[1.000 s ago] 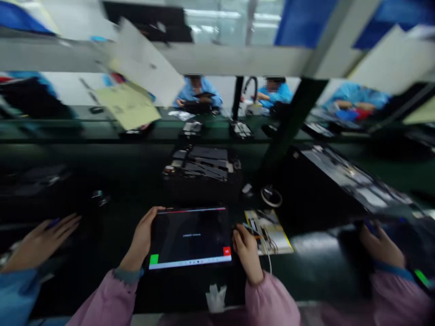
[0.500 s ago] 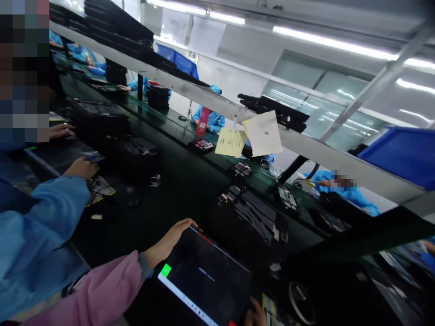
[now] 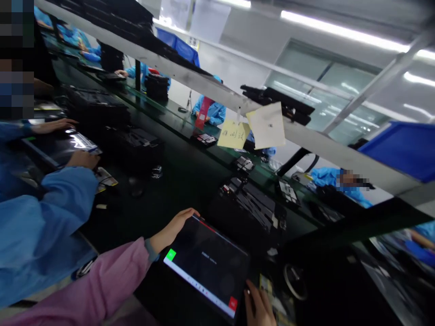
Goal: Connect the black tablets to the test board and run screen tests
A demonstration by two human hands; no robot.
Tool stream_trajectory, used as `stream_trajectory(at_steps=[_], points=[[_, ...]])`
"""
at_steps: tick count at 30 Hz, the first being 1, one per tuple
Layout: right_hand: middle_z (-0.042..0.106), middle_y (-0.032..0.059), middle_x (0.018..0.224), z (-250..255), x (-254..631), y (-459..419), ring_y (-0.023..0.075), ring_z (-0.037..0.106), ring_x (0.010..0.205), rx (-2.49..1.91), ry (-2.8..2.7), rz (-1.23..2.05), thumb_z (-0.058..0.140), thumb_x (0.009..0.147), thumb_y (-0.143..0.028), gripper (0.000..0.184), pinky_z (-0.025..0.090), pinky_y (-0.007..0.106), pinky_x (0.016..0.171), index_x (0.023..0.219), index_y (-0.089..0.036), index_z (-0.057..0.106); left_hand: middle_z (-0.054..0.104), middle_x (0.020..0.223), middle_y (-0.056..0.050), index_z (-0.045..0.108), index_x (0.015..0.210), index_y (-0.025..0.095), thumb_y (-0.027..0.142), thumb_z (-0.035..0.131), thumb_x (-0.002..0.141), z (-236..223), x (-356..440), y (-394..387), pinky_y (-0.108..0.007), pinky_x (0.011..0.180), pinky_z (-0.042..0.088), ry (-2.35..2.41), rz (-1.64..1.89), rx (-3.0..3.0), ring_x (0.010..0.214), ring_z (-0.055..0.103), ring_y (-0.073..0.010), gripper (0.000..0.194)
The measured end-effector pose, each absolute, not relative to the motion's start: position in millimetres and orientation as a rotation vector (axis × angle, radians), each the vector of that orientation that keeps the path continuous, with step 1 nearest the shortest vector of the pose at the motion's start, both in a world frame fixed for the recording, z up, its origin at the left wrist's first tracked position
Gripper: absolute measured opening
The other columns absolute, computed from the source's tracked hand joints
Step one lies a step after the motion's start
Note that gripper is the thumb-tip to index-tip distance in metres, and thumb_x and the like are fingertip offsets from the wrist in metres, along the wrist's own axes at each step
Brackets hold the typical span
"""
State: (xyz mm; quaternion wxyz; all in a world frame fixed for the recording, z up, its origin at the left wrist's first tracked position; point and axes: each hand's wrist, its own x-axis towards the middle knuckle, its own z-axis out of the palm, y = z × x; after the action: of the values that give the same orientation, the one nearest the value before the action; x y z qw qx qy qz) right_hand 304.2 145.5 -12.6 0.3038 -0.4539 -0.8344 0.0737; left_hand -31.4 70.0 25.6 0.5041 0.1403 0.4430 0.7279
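Observation:
A dark tablet [image 3: 210, 262] with a lit screen, a green square at one corner and a red one at another, lies tilted in front of me. My left hand [image 3: 171, 228], in a pink sleeve, grips its left edge with fingers curled over the top corner. My right hand [image 3: 260, 305] holds the tablet's lower right corner at the bottom of the picture; only part of it shows.
A person in a blue sleeve [image 3: 44, 217] works at my left over another tablet [image 3: 64, 147]. A stack of black devices [image 3: 254, 206] sits beyond my tablet on the dark green bench [image 3: 183, 176]. A tape roll [image 3: 294, 280] lies at right. Paper notes [image 3: 253, 131] hang from the overhead rail.
The camera has swung up and to the left, so the bench now runs diagonally. Both hands have stayed on the tablet's edges; the right hand shows a little more than half a second ago.

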Motion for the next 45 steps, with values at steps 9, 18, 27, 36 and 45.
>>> stream_trajectory(at_steps=[9, 18, 27, 36, 45], points=[[0.056, 0.0125, 0.119, 22.0, 292.0, 141.2, 0.0258, 0.054, 0.114, -0.978, -2.399, 0.212, 0.048, 0.093, -0.024, 0.019, 0.049, 0.043, 0.095, 0.099, -0.021, 0.065, 0.073, 0.080, -0.002, 0.067, 0.085, 0.019, 0.042, 0.072, 0.069, 35.6, -31.7, 61.3, -0.028, 0.067, 0.050, 1.241, 1.670, 0.276, 0.070, 0.066, -0.0179, 0.029], [0.058, 0.0147, 0.117, 41.3, 299.3, 134.0, 0.0309, 0.049, 0.112, -1.268, -2.380, -0.195, 0.048, 0.083, -0.009, 0.021, 0.046, 0.049, 0.091, 0.097, -0.016, 0.062, 0.072, 0.084, -0.001, 0.067, 0.089, 0.019, 0.042, 0.070, 0.072, 28.3, -33.8, 59.3, -0.027, 0.068, 0.051, 1.259, 1.657, 0.302, 0.073, 0.066, -0.0172, 0.028], [0.039, 0.0121, 0.147, 40.5, 174.4, 31.3, 0.0335, 0.030, 0.138, -0.668, -2.552, 0.227, 0.061, 0.086, -0.029, 0.043, 0.035, 0.054, 0.107, 0.129, -0.026, 0.056, 0.073, 0.082, -0.002, 0.068, 0.083, 0.019, 0.042, 0.068, 0.073, 36.1, -32.3, 62.5, -0.027, 0.069, 0.049, 1.278, 1.692, 0.329, 0.071, 0.065, -0.0172, 0.025], [0.037, 0.0152, 0.147, 37.6, 152.0, 25.6, 0.0363, 0.028, 0.138, -0.717, -2.413, 0.228, 0.058, 0.090, -0.030, 0.036, 0.035, 0.059, 0.105, 0.125, -0.023, 0.060, 0.073, 0.083, -0.003, 0.067, 0.083, 0.019, 0.044, 0.066, 0.076, 34.9, -35.0, 61.9, -0.030, 0.078, 0.048, 1.232, 1.705, 0.364, 0.078, 0.067, -0.0199, 0.026], [0.049, 0.0133, 0.134, 29.2, 176.7, 29.7, 0.0316, 0.036, 0.132, -0.774, -2.410, 0.289, 0.052, 0.089, -0.011, 0.027, 0.042, 0.055, 0.102, 0.112, -0.019, 0.065, 0.074, 0.084, -0.003, 0.067, 0.084, 0.020, 0.039, 0.063, 0.080, 31.1, -37.6, 61.8, -0.032, 0.083, 0.048, 1.158, 1.712, 0.373, 0.079, 0.067, -0.0198, 0.020]])
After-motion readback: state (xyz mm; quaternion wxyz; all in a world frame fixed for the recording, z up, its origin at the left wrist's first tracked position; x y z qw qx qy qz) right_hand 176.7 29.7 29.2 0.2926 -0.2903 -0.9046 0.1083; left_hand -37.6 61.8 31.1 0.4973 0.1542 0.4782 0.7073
